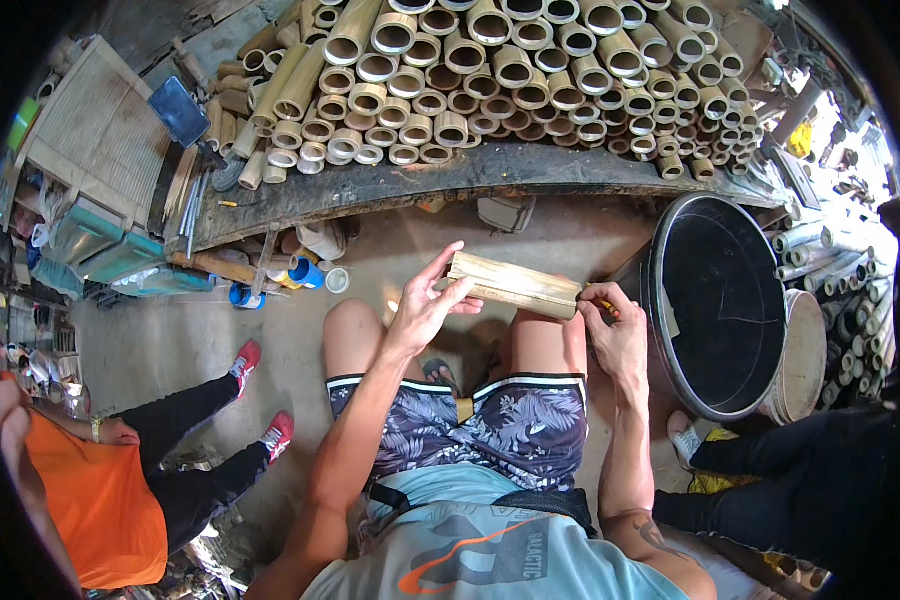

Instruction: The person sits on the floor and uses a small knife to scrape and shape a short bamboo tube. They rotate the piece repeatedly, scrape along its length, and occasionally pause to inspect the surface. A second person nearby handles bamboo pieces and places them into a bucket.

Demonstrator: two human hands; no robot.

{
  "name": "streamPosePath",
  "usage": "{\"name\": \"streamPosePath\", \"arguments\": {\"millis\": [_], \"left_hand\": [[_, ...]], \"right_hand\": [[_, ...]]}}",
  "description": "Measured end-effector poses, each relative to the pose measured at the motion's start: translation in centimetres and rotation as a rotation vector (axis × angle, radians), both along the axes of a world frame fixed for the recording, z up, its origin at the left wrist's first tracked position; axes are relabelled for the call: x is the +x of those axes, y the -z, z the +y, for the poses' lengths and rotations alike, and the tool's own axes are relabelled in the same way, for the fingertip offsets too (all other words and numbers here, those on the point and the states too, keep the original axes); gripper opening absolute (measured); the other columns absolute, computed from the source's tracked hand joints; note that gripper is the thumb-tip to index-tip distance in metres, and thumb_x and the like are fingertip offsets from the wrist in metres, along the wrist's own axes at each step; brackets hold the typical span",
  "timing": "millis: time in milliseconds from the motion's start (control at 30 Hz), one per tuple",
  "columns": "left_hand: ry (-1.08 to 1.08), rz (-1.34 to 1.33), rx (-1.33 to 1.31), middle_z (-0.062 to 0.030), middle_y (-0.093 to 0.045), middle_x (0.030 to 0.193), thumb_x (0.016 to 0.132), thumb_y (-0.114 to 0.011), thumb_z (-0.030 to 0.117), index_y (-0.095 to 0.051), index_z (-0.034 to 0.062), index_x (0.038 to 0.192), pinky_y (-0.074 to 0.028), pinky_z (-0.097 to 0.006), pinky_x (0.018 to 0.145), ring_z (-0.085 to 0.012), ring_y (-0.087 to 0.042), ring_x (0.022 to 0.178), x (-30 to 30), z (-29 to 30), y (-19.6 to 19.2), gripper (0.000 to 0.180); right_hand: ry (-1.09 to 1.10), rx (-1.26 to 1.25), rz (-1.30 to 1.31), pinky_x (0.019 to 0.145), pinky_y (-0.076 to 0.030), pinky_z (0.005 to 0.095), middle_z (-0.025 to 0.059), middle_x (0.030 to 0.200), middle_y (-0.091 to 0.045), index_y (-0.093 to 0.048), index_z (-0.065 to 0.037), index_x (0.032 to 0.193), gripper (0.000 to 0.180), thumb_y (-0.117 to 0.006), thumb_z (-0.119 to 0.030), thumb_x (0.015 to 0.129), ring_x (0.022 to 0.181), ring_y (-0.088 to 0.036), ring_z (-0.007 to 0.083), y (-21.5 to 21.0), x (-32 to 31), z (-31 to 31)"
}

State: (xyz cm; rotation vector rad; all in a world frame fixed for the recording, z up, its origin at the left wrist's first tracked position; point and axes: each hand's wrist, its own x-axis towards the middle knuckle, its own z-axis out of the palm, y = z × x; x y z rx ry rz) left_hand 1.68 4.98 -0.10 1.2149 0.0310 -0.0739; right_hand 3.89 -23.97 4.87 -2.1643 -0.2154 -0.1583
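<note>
A split piece of pale bamboo [520, 285] lies crosswise above my knees, slanting slightly down to the right. My left hand [428, 308] grips its left end, with the thumb on the near side and the fingers reaching round behind. At its right end, my right hand [618, 328] is closed in a pinch on a small yellow-and-dark thing [608, 309]. Most of that thing is hidden by the fingers, so its kind cannot be made out. The right fingertips are close against the bamboo's end.
Many cut bamboo tubes [450, 90] are stacked on a dark bench [370, 190] ahead. A large black tub [660, 300] stands at my right, beside a pale bucket [798, 360]. Blue containers [306, 273] sit left. One person in orange [100, 490] is at left, another person's legs [770, 470] at right.
</note>
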Motion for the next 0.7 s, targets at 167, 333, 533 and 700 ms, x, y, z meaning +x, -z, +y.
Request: {"name": "streamPosePath", "arguments": {"millis": [167,333,533,700], "left_hand": [[-0.039,-0.010,0.041,-0.0148,-0.064,0.124,0.101,-0.069,0.013,-0.038,0.0029,0.158,-0.067,-0.036,0.081,-0.0234,-0.075,0.089,0.14,-0.15,0.11,0.066],[-0.052,0.002,0.009,-0.0162,-0.063,0.126,0.101,-0.069,0.011,-0.041,0.0007,0.156,-0.067,-0.033,0.078,-0.0226,-0.075,0.087,0.29,-0.25,0.24,0.063],[-0.054,0.000,0.026,-0.0160,-0.064,0.124,0.101,-0.069,0.013,-0.040,0.0008,0.156,-0.067,-0.034,0.079,-0.0227,-0.075,0.088,0.30,-0.30,0.14,0.063],[-0.051,0.002,0.063,-0.0154,-0.066,0.119,0.101,-0.069,0.015,-0.040,0.0008,0.156,-0.067,-0.034,0.080,-0.0224,-0.075,0.087,0.15,-0.26,0.02,0.064]], "right_hand": [[0.013,0.005,0.024,0.077,-0.055,0.0345,0.0106,0.083,-0.074,-0.071,-0.004,0.098,0.010,-0.071,-0.010,0.091,0.075,-0.072,0.0220,0.19,-0.11,-0.10],[0.018,-0.007,0.015,0.077,-0.055,0.0338,0.0106,0.083,-0.074,-0.071,-0.004,0.098,0.010,-0.071,-0.011,0.091,0.073,-0.071,0.0212,0.16,-0.14,-0.13],[0.007,0.009,0.040,0.075,-0.055,0.0337,0.0109,0.083,-0.074,-0.070,-0.004,0.099,0.011,-0.071,-0.012,0.091,0.072,-0.070,0.0215,0.06,-0.18,-0.15],[0.003,-0.003,0.018,0.077,-0.055,0.0339,0.0119,0.084,-0.073,-0.070,-0.003,0.102,0.014,-0.072,-0.012,0.091,0.074,-0.071,0.0228,-0.20,-0.22,-0.18]]}}
